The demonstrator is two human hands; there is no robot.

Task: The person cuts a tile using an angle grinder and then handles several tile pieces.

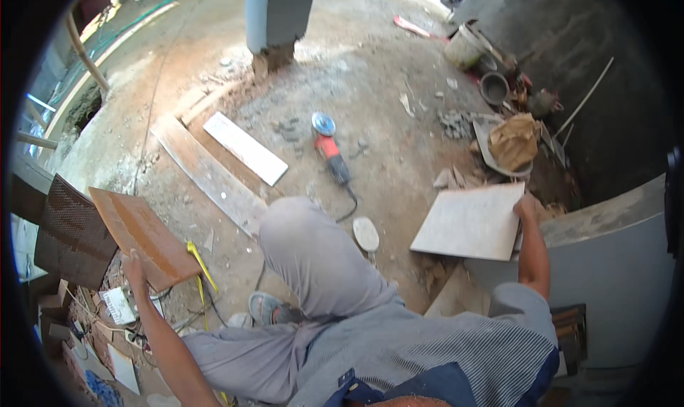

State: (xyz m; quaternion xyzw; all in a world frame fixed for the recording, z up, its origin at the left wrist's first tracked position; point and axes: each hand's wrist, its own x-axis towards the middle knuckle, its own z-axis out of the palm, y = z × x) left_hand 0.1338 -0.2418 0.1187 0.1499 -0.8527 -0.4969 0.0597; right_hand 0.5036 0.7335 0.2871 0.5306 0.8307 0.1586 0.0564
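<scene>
In my left hand (133,270) is the near-left edge of a brown, clay-coloured tile (146,234), tilted up at my left side. A dark tile with a ridged back (73,222) leans just behind it. My right hand (527,209) grips the right edge of a large whitish square tile (470,222), held out on my right. On the ground ahead of my knee lies a red and black angle grinder (331,154) with a blue-white disc, its cord trailing toward me. Left of it, a narrow white tile strip (246,148) lies beside a long board (206,172).
A yellow two-legged tool (203,264) and a white box with cables (117,305) lie by my left arm. A pale oval piece (365,234) is near my knee. A pillar (278,15) stands ahead. Buckets (467,47) and a brown paper bag (514,142) crowd the right wall.
</scene>
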